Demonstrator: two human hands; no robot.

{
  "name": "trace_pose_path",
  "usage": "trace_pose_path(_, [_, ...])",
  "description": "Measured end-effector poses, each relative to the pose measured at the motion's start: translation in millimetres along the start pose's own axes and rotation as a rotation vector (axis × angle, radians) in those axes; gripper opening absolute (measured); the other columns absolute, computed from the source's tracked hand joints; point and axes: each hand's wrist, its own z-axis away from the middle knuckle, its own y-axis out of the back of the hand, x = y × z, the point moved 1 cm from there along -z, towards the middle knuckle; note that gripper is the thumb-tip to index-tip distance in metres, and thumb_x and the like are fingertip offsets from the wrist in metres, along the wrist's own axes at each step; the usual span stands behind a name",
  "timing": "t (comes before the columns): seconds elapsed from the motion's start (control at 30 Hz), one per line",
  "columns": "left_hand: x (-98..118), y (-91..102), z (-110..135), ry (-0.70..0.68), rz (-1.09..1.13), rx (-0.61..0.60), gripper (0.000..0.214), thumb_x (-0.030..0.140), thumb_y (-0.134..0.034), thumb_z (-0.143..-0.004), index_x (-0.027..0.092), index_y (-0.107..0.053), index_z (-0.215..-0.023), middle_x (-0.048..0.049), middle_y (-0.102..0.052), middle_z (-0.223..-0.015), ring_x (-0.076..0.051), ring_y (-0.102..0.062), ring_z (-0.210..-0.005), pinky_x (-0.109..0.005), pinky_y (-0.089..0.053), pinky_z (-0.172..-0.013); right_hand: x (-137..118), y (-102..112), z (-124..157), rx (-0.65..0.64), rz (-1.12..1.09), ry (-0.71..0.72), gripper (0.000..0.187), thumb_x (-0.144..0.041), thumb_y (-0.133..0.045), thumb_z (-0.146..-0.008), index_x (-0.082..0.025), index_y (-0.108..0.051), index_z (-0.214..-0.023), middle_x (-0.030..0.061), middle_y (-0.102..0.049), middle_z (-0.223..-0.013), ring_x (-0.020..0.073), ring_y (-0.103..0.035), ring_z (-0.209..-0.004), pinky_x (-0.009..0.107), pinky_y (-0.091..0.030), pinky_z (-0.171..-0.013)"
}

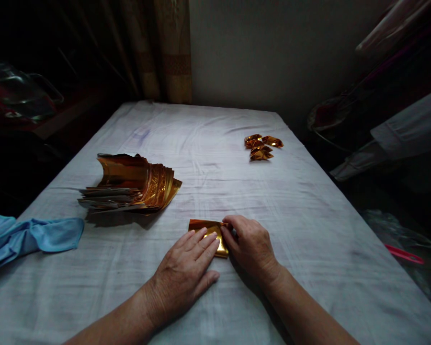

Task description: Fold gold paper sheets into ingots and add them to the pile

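A small sheet of shiny gold foil paper [221,247] lies partly folded on the cloth-covered table in front of me. My left hand [187,266] rests flat over it with fingers stretched out, covering its lower left part. At the sheet's right edge, my right hand [253,245] has thumb and forefinger pinched on the paper. To the left stands a thick, curled stack of gold foil paper [125,171]. Several folded gold foil pieces [261,154] sit in a small group at the far right.
A blue cloth [32,237] lies at the table's left edge. The white tablecloth [201,163] has wrinkles. A patterned curtain [170,52] hangs behind the table. Off the right side are a white fabric piece [413,124] and a pink handle [404,254].
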Motion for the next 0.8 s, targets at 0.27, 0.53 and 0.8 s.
trace_pose_path(0.27, [0.0, -1.2, 0.5, 0.009, 0.006, 0.004, 0.048, 0.04, -0.047, -0.101, 0.015, -0.049, -0.142, -0.0105, -0.058, -0.143, -0.027, -0.048, -0.138, -0.046, -0.042, -0.112, -1.4, 0.9, -1.2, -0.069, 0.032, -0.033, 0.006, -0.019, -0.061, -0.09, -0.021, -0.066, -0.091, 0.001, -0.069, -0.082, 0.0173, -0.062, -0.07, 0.029, -0.034, -0.068])
trace_pose_path(0.53, [1.2, -0.7, -0.9, -0.003, -0.022, 0.009, 0.048, 0.039, -0.05, -0.1, 0.013, -0.052, -0.14, -0.0108, -0.058, -0.142, -0.028, -0.05, -0.135, -0.046, -0.041, -0.112, -6.8, 11.8, -10.2, -0.231, 0.118, -0.146, 0.007, -0.024, -0.062, -0.091, -0.022, -0.068, -0.09, 0.0031, -0.067, -0.089, 0.0189, -0.061, -0.078, 0.031, -0.034, -0.071])
trace_pose_path(0.8, [1.5, -0.8, -0.2, 0.014, -0.016, 0.015, 0.047, 0.041, -0.047, -0.101, 0.016, -0.051, -0.141, -0.009, -0.058, -0.143, -0.026, -0.049, -0.137, -0.044, -0.039, -0.114, -9.7, 14.6, -14.0, -0.307, 0.092, -0.21, 0.007, -0.023, -0.061, -0.091, -0.021, -0.067, -0.094, 0.0043, -0.067, -0.096, 0.0199, -0.061, -0.085, 0.031, -0.035, -0.075])
